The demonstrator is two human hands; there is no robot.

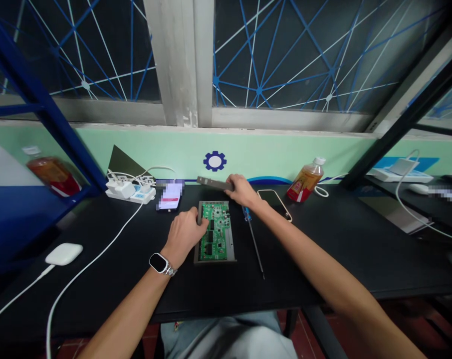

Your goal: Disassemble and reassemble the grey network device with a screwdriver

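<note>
A green circuit board [219, 227] sits in a shallow grey metal case [232, 249] on the black desk. My left hand [183, 234], with a watch [159, 263] on its wrist, pinches the left wall of this case, thumb over the edge. Beyond the case, my right hand [241, 189] grips the right end of a grey metal cover [213, 183], which is seen nearly edge-on near the wall. Under my right wrist lies a blue-handled screwdriver [254, 239], its long shaft pointing towards me.
A phone with a lit screen [170, 195] and a white power strip [130, 192] stand at the back left. Near the left edge is a white charging case [64, 254] on a cable. A dark phone [275, 203] and an orange drink bottle [306, 180] are at the back right.
</note>
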